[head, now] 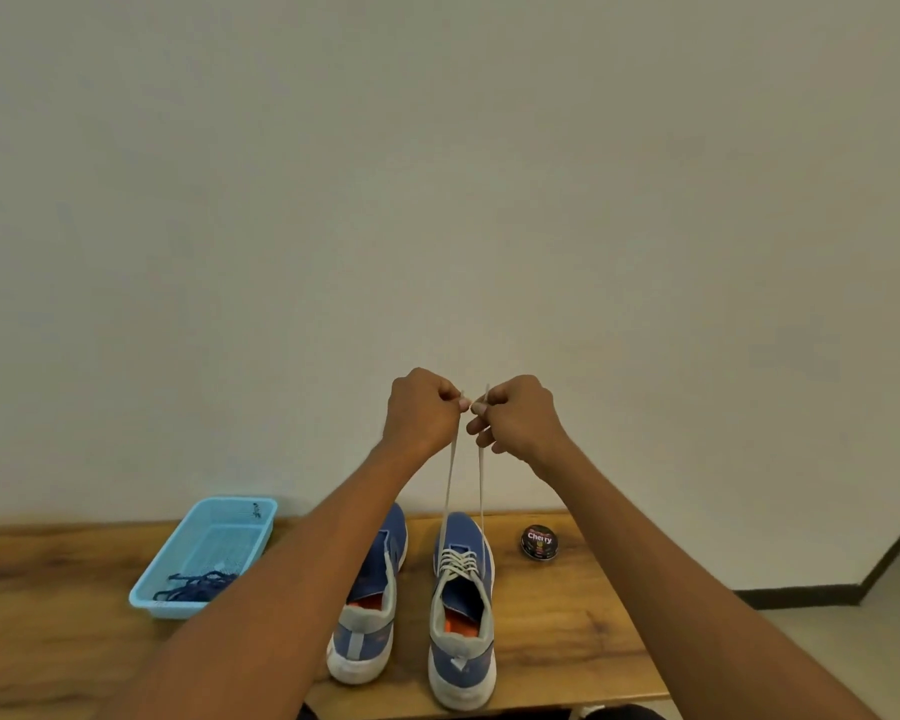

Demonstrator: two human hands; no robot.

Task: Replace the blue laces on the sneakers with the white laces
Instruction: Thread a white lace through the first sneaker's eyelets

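Left hand and right hand each pinch flat white woven lace end, taut above blue mesh right sneaker.

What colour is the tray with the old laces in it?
Light blue tray, seen in the head view; the dark blue laces lie inside.

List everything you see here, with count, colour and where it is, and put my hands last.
sneakers: two, blue with white soles, side by side mid-table
white lace: one, threaded in the right sneaker, both ends pulled up
blue laces: dark blue bundle, in the tray's near end
tray: one, light blue, left on the table
tin: one, black, right of the sneakers
table: one, brown wood
left hand: grips one lace end
right hand: grips the other end
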